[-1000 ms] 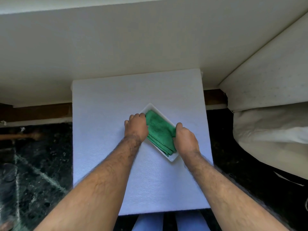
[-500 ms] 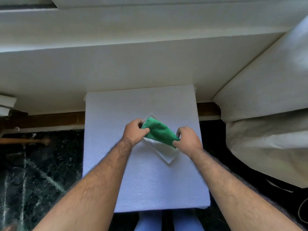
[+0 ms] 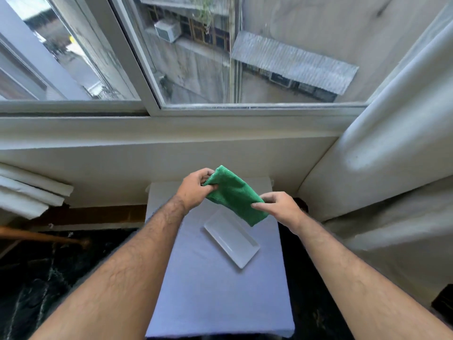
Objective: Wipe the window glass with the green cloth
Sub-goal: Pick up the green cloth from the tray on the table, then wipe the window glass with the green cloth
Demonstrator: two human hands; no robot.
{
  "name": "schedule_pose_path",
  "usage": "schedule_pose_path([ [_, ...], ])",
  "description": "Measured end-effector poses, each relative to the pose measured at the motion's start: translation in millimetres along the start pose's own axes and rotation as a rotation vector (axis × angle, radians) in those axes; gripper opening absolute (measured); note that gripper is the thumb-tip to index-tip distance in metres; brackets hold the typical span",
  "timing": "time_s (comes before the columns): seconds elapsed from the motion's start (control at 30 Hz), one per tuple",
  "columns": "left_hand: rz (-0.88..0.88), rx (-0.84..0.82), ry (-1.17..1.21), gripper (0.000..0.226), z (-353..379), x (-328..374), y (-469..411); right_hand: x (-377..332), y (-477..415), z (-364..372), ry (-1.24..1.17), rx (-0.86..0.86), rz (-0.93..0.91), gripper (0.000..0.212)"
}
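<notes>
A folded green cloth (image 3: 234,194) hangs in the air between my two hands, above a small table. My left hand (image 3: 195,190) pinches its upper left end. My right hand (image 3: 279,206) pinches its lower right end. Beyond them is the window glass (image 3: 245,52), a large pane in a white frame, with a second pane (image 3: 66,55) to its left. Both hands are well below the glass and apart from it.
A white rectangular tray (image 3: 231,239) lies empty on the pale blue table top (image 3: 215,290) under the cloth. A wide white sill (image 3: 171,133) runs below the window. A pale curtain (image 3: 397,133) hangs at the right. Dark marble floor (image 3: 49,278) surrounds the table.
Both hands lifted the green cloth out of the white tray and raised it. My view tilted up, so the window came into sight.
</notes>
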State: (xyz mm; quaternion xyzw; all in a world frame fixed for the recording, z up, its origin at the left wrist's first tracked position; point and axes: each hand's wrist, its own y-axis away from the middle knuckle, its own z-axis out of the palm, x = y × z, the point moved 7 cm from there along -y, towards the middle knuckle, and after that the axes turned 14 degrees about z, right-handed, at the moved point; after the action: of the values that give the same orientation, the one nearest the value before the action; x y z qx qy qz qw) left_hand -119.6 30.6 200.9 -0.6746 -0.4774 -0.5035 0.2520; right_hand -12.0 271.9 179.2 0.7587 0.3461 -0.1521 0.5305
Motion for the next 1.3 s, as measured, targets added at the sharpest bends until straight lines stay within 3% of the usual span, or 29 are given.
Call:
schedule_pose_path([
  [0.2, 0.082, 0.057, 0.035, 0.025, -42.8, 101.7, -12.2, -74.9, 48.8, -68.9, -0.008, 0.135, -0.118, 0.014],
  [0.63, 0.336, 0.183, 0.104, 0.026, -136.8, 331.1, -20.5, -239.7, 154.8, -186.2, -0.151, 0.164, -0.318, 0.023],
  [0.77, 0.43, 0.219, 0.121, 0.027, -164.0, 391.9, -17.6, -289.2, 197.5, -215.8, -0.163, 0.202, -0.422, 0.016],
  [1.13, 0.708, 0.303, 0.192, 0.002, -247.3, 551.5, 4.0, -416.9, 312.1, -259.2, -0.193, 0.338, -0.713, 0.02],
  [1.3, 0.81, 0.396, 0.116, 0.012, -281.8, 600.1, 15.7, -455.1, 355.0, -262.5, -0.209, 0.422, -0.803, 0.022],
])
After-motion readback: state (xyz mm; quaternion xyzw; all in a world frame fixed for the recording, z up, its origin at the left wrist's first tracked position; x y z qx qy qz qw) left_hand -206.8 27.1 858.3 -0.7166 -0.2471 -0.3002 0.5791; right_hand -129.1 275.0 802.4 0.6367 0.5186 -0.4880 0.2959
